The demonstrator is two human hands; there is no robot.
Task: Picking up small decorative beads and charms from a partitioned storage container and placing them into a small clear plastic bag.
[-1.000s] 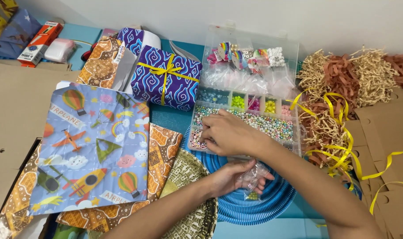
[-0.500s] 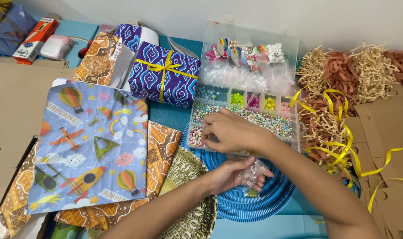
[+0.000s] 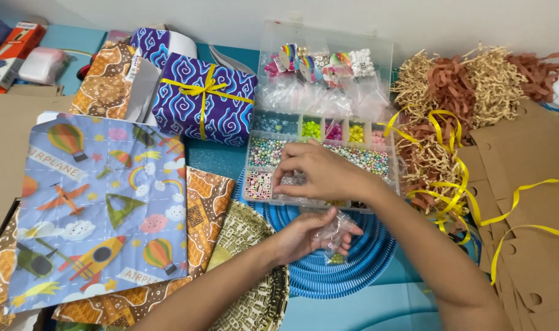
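Since the earlier frame our right hand [image 3: 325, 175] has slid from the middle of the bead box [image 3: 319, 156] toward its near left corner, while our left hand [image 3: 304, 236] stays just in front of the box. The right fingers are bunched over a near compartment, pinching at something too small to make out. The left fingers grasp a small clear plastic bag [image 3: 334, 236], crumpled, its long axis running from the thumb down toward us, with a few green beads at its lower end. Left of the bead box stands a square gift box [image 3: 202, 101] in blue cloud-pattern paper, tied with yellow ribbon. Further left of it lies a flat sheet of light-blue wrapping paper [image 3: 101, 208] printed with balloons and rockets. Behind the box's compartments, small clear packets [image 3: 319, 64] of colourful charms lie against its raised lid.
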